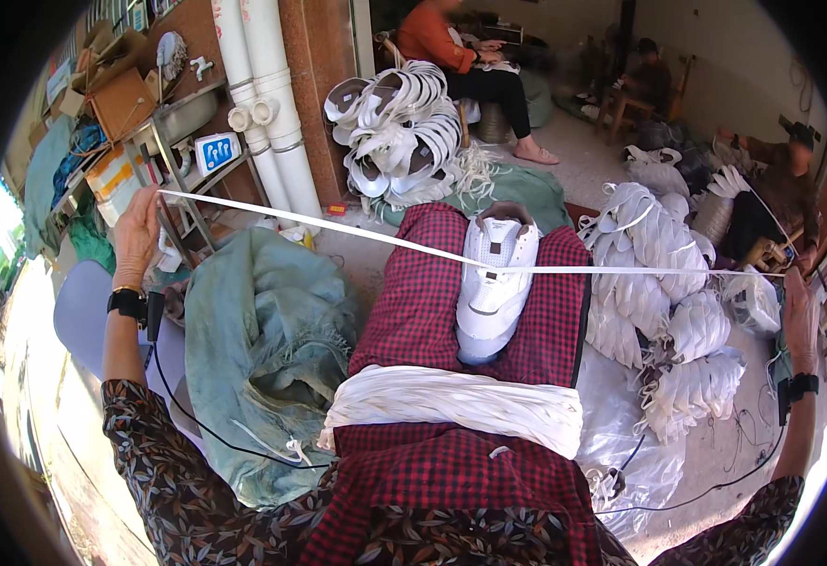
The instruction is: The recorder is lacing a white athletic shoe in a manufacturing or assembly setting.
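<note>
My left hand [137, 234], raised at the far left, is closed on one end of a white shoelace [329, 224]. At the far right my right hand [799, 316] is closed on the other end. The lace runs taut between them and dips to the front of a white sneaker [494, 307], where it appears threaded through the lowest eyelets. That shoe rests between my thighs on a red-and-black checked apron [423, 302], toe toward me. Across my lap lies a thick bundle of white laces [451, 404].
Stacked white shoe uppers [404, 132] stand ahead, with more uppers [654, 255] heaped at the right. A green sack [263, 340] lies left of my legs. Cables run from my wrist straps. White pipes [277, 104] rise beyond. Several people sit farther back, one in orange [432, 38].
</note>
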The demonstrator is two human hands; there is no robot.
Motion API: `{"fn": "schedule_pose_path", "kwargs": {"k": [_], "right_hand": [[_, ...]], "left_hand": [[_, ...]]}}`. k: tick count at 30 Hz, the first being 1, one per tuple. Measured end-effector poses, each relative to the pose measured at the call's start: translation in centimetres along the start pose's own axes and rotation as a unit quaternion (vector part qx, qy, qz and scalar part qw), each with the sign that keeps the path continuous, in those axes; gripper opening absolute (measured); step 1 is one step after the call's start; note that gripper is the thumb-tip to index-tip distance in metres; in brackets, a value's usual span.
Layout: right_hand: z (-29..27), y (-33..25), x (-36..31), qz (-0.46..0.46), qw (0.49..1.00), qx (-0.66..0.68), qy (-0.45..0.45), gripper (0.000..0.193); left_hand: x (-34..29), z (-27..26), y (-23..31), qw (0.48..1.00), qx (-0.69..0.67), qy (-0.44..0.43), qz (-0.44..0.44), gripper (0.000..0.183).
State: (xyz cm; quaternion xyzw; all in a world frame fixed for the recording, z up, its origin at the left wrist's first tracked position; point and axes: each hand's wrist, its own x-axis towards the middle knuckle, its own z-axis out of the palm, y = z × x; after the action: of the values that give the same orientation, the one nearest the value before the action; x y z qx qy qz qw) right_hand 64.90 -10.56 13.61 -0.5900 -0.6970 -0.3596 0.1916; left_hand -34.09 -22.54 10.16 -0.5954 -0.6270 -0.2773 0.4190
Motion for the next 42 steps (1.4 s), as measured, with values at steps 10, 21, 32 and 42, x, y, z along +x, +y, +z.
{"fn": "schedule_pose_path", "kwargs": {"k": [10, 21, 32, 42], "right_hand": [[-2.2, -2.2, 0.3, 0.136, 0.940, 0.064, 0.306, 0.026], [8.9, -37.0, 3.1, 0.080, 0.615, 0.773, -0.135, 0.007], [9.7, -40.5, 3.5, 0.003, 0.753, 0.645, -0.132, 0.005], [8.0, -41.2, 4.1, -0.116, 0.819, 0.554, -0.095, 0.014]], "left_hand": [[2.1, -5.3, 9.4, 0.932, -0.067, 0.330, -0.136, 0.024], [1.5, 10.2, 33.5, 0.654, -0.694, -0.141, -0.268, 0.023], [-1.5, 14.0, 39.1, 0.653, -0.673, -0.286, -0.197, 0.017], [-1.8, 13.0, 39.2, 0.696, -0.650, -0.246, -0.178, 0.013]]}}
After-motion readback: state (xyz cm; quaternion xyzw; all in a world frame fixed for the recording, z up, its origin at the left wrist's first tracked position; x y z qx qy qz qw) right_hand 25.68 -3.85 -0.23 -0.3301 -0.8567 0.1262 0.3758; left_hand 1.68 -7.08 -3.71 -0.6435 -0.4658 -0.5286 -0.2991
